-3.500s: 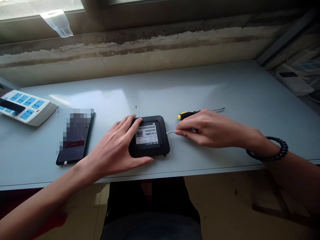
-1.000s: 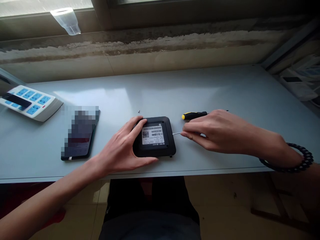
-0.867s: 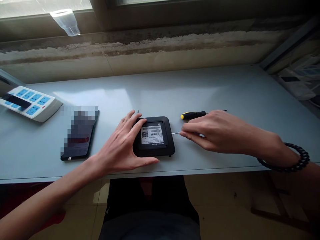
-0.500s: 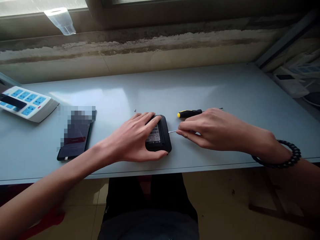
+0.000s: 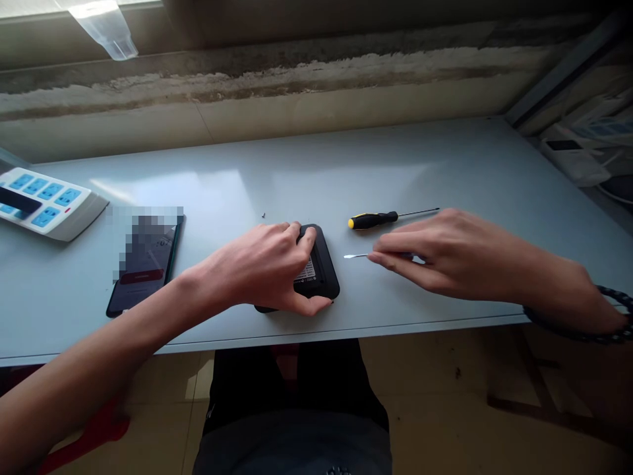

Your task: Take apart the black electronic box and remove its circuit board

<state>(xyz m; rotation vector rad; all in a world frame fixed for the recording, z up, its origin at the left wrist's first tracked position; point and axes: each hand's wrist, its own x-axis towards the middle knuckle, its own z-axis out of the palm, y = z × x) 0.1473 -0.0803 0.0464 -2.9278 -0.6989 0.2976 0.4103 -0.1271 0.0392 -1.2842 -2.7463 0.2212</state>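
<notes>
A black box-like device point(image 5: 325, 267) with rounded corners and a white printed label lies on the table. My left hand point(image 5: 277, 267) is over it, fingers on its far edge and thumb at its near right corner, gripping it. Much of the device is hidden under that hand. To its right, my right hand point(image 5: 425, 254) pinches a flathead screwdriver point(image 5: 355, 256). The flat metal tip points left and is apart from the device; the handle is mostly hidden in my fingers. A yellow-and-black screwdriver point(image 5: 373, 220) lies just beyond my right hand. A tiny screw point(image 5: 263, 215) lies beyond my left hand.
A phone point(image 5: 146, 264) lies on the table point(image 5: 297, 171) left of my left arm. At the far left is a white power strip point(image 5: 49, 201) with blue sockets. A clear plastic cup-shaped piece point(image 5: 106, 30) is near the window. The table's front edge runs before my lap.
My right hand has moved right, drawing the flathead screwdriver's tip away from the device's right edge. The left hand stays on the device, its fingers more bent. The view has shifted slightly.
</notes>
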